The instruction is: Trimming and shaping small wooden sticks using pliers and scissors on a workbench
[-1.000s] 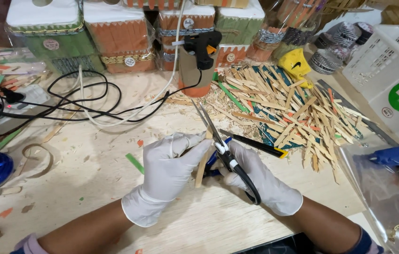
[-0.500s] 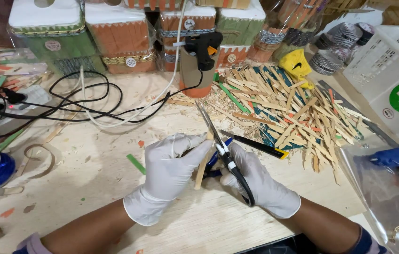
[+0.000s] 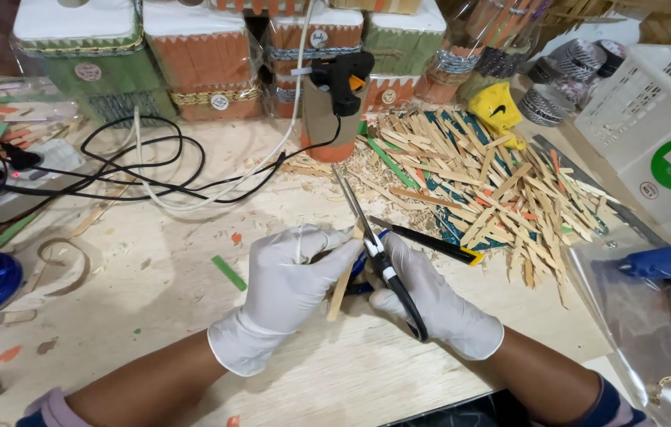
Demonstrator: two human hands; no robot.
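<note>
Both my hands wear white gloves. My left hand (image 3: 292, 281) pinches a plain wooden stick (image 3: 344, 281) that hangs down and slightly left from its fingers. My right hand (image 3: 434, 300) grips black-handled scissors (image 3: 375, 249), whose blades point up and left past the top of the stick. The two hands touch at the middle of the wooden table (image 3: 153, 316). A black and yellow utility knife (image 3: 430, 239) lies just behind my right hand.
A heap of cut wooden sticks (image 3: 485, 182) covers the table at right. A black glue gun (image 3: 342, 79) stands on a cardboard tube, decorated boxes (image 3: 201, 59) behind it. Black and white cables (image 3: 137, 170) loop at left. A blue glue gun (image 3: 667, 265) lies at right, a white basket (image 3: 667, 150) beyond.
Almost nothing has moved. The scissors' blades have tilted slightly and my hands have shifted a little while keeping hold of the stick and scissors.
</note>
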